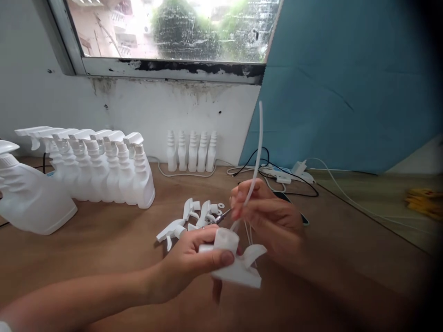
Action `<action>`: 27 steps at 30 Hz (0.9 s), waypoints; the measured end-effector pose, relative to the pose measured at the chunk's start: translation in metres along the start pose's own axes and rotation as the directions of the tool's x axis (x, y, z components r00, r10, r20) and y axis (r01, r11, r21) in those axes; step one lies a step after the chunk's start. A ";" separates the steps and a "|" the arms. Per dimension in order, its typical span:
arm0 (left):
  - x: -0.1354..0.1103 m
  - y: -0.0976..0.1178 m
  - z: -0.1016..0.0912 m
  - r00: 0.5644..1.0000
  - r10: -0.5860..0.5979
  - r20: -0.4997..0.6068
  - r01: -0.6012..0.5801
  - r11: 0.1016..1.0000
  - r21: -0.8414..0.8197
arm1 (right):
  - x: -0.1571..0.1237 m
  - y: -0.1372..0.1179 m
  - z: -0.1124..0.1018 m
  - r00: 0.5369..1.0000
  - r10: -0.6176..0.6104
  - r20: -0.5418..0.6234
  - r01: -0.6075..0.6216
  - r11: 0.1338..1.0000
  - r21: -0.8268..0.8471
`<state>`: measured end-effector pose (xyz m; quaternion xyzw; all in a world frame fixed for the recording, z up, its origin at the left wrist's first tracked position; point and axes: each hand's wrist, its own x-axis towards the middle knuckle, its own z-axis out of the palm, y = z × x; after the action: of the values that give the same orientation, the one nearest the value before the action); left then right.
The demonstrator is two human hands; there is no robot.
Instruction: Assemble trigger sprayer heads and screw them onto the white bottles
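Observation:
My left hand (194,260) is closed around a white trigger spray head (238,265), held upside down just above the wooden table (104,240). My right hand (273,219) pinches a thin translucent dip tube (256,157) between its fingertips. The tube rises almost straight up, and its lower end meets the collar of the spray head. Just behind my hands lie a few loose white spray heads (188,221) and small white washers (220,204).
A row of several white spray bottles with triggers (104,170) stands at the left, and one bigger bottle (31,198) lies at the far left. Several capless white bottles (192,152) line the wall. Cables and a power strip (287,175) run behind; something yellow (424,200) sits far right.

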<state>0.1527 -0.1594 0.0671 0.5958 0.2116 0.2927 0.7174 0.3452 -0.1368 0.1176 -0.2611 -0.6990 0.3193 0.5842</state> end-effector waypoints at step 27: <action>-0.009 -0.047 -0.038 0.963 0.245 0.108 -0.263 0.788 0.557 | -0.013 0.138 -0.046 0.764 0.000 0.645 0.540 0.546 -0.640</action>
<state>0.1292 -0.1428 0.0130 0.8090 0.1960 0.3012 0.4652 0.3919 -0.0482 0.0106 -0.2665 -0.9391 -0.0656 0.2067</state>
